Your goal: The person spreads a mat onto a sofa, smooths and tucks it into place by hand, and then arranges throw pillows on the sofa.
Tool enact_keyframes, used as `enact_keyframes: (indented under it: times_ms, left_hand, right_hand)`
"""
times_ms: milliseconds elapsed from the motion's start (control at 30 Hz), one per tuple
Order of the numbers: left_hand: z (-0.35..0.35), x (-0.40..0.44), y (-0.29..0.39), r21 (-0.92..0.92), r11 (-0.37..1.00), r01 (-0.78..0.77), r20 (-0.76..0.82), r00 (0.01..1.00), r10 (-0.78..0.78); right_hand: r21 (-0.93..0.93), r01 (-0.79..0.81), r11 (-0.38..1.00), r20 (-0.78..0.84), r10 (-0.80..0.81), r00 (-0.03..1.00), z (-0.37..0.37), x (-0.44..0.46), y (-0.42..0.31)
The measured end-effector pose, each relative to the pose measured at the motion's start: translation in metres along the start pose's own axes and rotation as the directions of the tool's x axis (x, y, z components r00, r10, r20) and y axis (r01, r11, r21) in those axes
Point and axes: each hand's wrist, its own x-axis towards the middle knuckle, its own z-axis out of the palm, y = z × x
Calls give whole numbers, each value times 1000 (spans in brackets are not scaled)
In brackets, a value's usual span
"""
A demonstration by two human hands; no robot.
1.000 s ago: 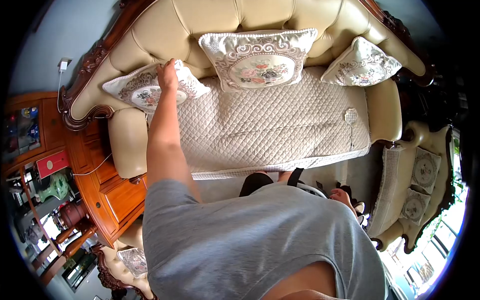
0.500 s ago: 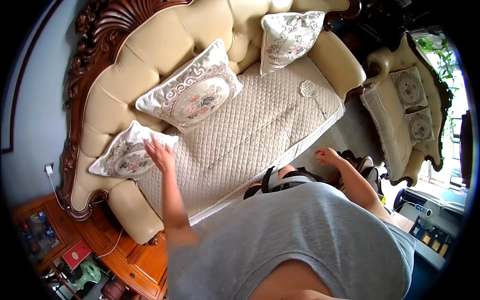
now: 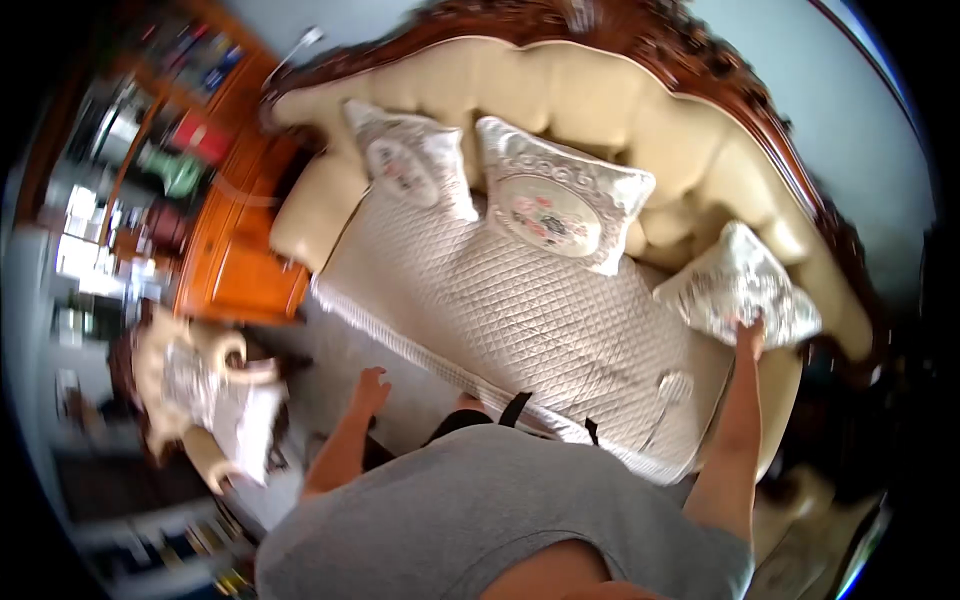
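Note:
My right hand (image 3: 749, 336) touches the lower front of the right-hand cushion (image 3: 738, 285), which leans in the sofa's right corner. Blur and the angle hide whether its fingers grip the fabric. Over the floor in front of the sofa hangs my left hand (image 3: 371, 391), empty, its fingers loosely bent and apart. A larger floral cushion (image 3: 556, 212) leans against the middle of the tufted backrest. Another floral cushion (image 3: 408, 165) sits at the left end. Beneath them lies a quilted seat cover (image 3: 520, 310).
On the seat's right part lies a fly swatter (image 3: 675, 388). The cream sofa (image 3: 575, 85) has a carved wooden frame. Left of it stands a wooden cabinet (image 3: 245, 265). An armchair (image 3: 205, 365) with a light cover is at the lower left.
My view has swung round toward the sofa's left side. My left hand has left the left-end cushion and now hangs over the floor. My right hand has reached the right-hand cushion.

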Motion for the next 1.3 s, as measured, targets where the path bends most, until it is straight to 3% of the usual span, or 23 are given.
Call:
enact_keyframes:
  times_ms: [67, 133, 200, 267, 333, 467, 567, 633, 700, 733, 800, 867, 900, 933, 1000, 1067, 1100, 1200, 1300]
  left_hand:
    - [-2, -52, 19, 46, 996, 82, 29, 996, -84]
    - [-6, -94, 40, 178, 984, -29, 294, 955, -25]
    - [-12, -121, 61, 143, 989, 21, 327, 943, -67]
    - [-19, -142, 81, 109, 992, 60, 362, 927, -96]
    - [-22, -160, 95, -60, 985, 163, 412, 903, -124]
    - [-8, -182, 88, -29, 994, 110, 447, 890, -85]
    - [0, -193, 80, -73, 989, 131, 458, 885, -83]
    - [0, -202, 98, -78, 940, 331, 419, 867, -270]
    - [9, -207, 96, -82, 942, 326, 403, 875, -268]
    - [16, -211, 91, -76, 948, 310, 381, 887, -260]
    - [28, -225, 80, -130, 934, 332, 361, 894, -267]
    - [31, -235, 73, -170, 930, 326, 404, 884, -236]
    - [34, -239, 68, -215, 915, 341, 391, 889, -239]
    - [38, -243, 63, -223, 911, 347, 389, 888, -244]
    - [36, -249, 58, -208, 867, 453, 399, 849, -347]
    - [33, -248, 60, -177, 866, 468, 407, 836, -369]
    - [32, -249, 61, -187, 875, 446, 384, 853, -353]
    - [26, -255, 76, -199, 881, 430, 332, 875, -352]
    - [29, -267, 77, -310, 832, 460, 309, 876, -370]
  right_hand:
    - [-12, -142, 990, 123, 142, 982, -92, 43, -42]
    - [-194, -132, 972, 257, 181, 949, -160, 55, -89]
    - [-84, 9, 996, 264, 14, 964, -110, 95, -31]
    - [-30, 71, 997, 367, -55, 929, -70, 123, 11]
    - [34, 158, 987, 277, -161, 947, -50, 131, 26]
    - [234, 131, 963, 74, -153, 985, -44, 151, 26]
    - [18, 36, 999, 361, -40, 932, -22, 178, 36]
    - [3, 153, 988, 385, -142, 912, -6, 176, 34]
    - [18, 301, 954, 385, -284, 878, 12, 180, 35]
    - [24, 447, 894, 336, -429, 839, 17, 182, 33]
    - [135, 285, 949, 455, -315, 833, -6, 184, 19]
    - [84, 345, 935, 525, -336, 782, -8, 211, 20]
    - [206, 253, 945, 609, -326, 723, -16, 218, 15]
    - [130, 334, 934, 606, -341, 719, -25, 226, 7]
    - [9, 471, 882, 415, -432, 801, -20, 232, 5]
    - [-129, 279, 951, 385, -212, 898, -58, 200, -44]
    - [-116, 275, 954, 370, -215, 904, -21, 222, -27]
    - [52, 210, 976, 281, -216, 935, -16, 195, -46]
    - [9, 233, 973, 187, -230, 955, -34, 169, -59]
